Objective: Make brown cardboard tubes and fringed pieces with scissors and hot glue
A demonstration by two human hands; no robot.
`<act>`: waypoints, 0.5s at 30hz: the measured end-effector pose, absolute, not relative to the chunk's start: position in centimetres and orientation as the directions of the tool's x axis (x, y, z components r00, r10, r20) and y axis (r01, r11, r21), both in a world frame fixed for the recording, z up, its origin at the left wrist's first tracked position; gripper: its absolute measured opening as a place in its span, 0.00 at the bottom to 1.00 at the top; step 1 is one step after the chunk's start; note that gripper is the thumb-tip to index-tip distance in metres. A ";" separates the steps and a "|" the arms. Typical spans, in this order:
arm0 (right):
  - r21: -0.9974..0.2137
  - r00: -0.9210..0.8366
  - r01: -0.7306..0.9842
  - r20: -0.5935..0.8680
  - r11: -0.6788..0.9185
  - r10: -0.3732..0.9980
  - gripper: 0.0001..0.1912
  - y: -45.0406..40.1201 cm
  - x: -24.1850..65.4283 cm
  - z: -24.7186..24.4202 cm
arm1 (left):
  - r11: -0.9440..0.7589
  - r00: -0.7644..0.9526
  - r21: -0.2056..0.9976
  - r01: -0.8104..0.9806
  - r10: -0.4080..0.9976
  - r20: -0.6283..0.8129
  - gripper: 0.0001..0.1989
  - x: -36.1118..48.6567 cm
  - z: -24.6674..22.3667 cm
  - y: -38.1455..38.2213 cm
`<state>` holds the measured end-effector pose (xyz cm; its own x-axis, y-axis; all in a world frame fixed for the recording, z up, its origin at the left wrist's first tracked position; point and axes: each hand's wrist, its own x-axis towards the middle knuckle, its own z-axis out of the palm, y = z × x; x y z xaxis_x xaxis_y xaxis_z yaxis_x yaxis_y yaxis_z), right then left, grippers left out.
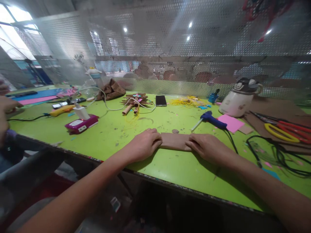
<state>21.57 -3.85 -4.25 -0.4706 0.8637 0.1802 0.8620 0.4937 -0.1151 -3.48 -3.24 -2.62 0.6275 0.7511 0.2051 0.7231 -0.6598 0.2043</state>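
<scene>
A flat strip of folded brown paper (173, 141) lies across the green table near its front edge. My left hand (145, 144) is closed on the strip's left end, fingers curled and thumb along the near side. At the right end my right hand (206, 145) pinches the paper in the same way. Just beyond my right hand rests a blue glue gun (215, 120) with a pale glue stick at its tip. The strip's two ends are hidden under my fingers.
A pink paper square (230, 123), a large jug (239, 98) and scissors (282, 131) stand or lie at right. A phone (160, 100) and brown paper rolls (127, 110) lie further back. Left are a magenta power socket (81, 124) and another person's hand (8, 105).
</scene>
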 end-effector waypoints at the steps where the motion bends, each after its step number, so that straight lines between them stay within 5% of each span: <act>1: -0.097 -0.459 0.872 0.184 0.481 0.869 0.14 -3.9 21.7 -4.3 | -0.651 0.616 0.227 0.724 0.759 0.211 0.10 -3.5 -2.7 -3.2; 6: -0.036 -0.456 0.881 0.198 0.471 0.868 0.15 -4.0 21.9 -4.5 | -0.658 0.598 0.278 0.699 0.752 0.276 0.09 -3.3 -2.8 -3.4; 15: 0.005 -0.531 0.841 0.189 0.540 0.826 0.13 -4.3 22.5 -3.1 | -0.761 0.711 0.083 0.643 0.634 0.305 0.08 -2.8 -2.4 -4.5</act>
